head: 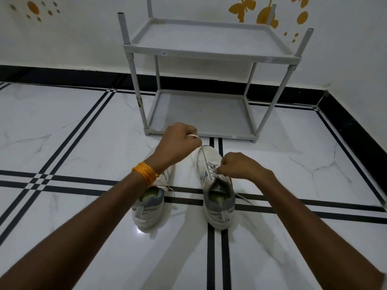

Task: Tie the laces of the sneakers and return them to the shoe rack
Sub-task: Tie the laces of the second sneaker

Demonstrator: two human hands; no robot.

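Two white and grey sneakers stand side by side on the tiled floor, heels toward me. My left hand [178, 143] is raised above the toe of the right sneaker [217, 197] and grips one end of its white lace [204, 162], pulled taut. My right hand [240, 166] pinches the lace near the tongue of that same shoe. My left forearm, with an orange thread band at the wrist, covers the front of the left sneaker [148, 208], whose lace lies loose. The grey two-shelf shoe rack [209, 53] stands just beyond, both shelves bare.
The rack stands against a white wall with yellow butterfly and dot stickers. A black skirting runs along the wall's base and down the right side. The glossy white marble floor [73, 132] has black stripe lines.
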